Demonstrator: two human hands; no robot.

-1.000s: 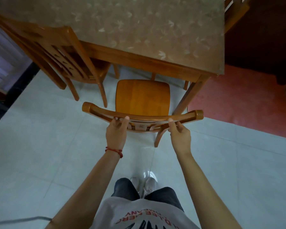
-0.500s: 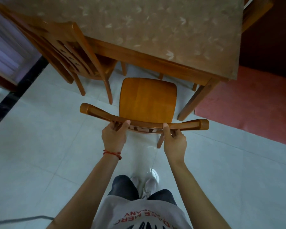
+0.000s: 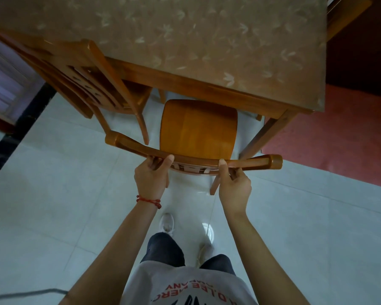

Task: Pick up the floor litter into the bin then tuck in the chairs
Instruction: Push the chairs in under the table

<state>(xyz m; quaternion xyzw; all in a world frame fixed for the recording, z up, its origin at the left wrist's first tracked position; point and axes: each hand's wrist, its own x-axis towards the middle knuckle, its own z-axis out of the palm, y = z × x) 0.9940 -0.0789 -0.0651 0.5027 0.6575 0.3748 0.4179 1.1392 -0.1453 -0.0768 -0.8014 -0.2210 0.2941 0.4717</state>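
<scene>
Both hands closed around the curved top rail of a wooden chair (image 3: 198, 130): left hand (image 3: 151, 177) left of the rail's middle, thumb on top and fingers curled underneath; right hand (image 3: 234, 186) right of the middle, thumb pressed against the rail's near face. Red string bracelet (image 3: 149, 200) on the left wrist. Chair facing the table (image 3: 185, 40), seat mostly in the open, its front edge just at the table's near edge. Table top covered in a leaf-patterned sheet, one wooden leg just right of the seat. Second chair (image 3: 79, 84) to the left, seat partly under the table. Pale tiled floor (image 3: 53, 205) below, red mat (image 3: 343, 137) to the right. Shoes on the tiles between the forearms.
</scene>
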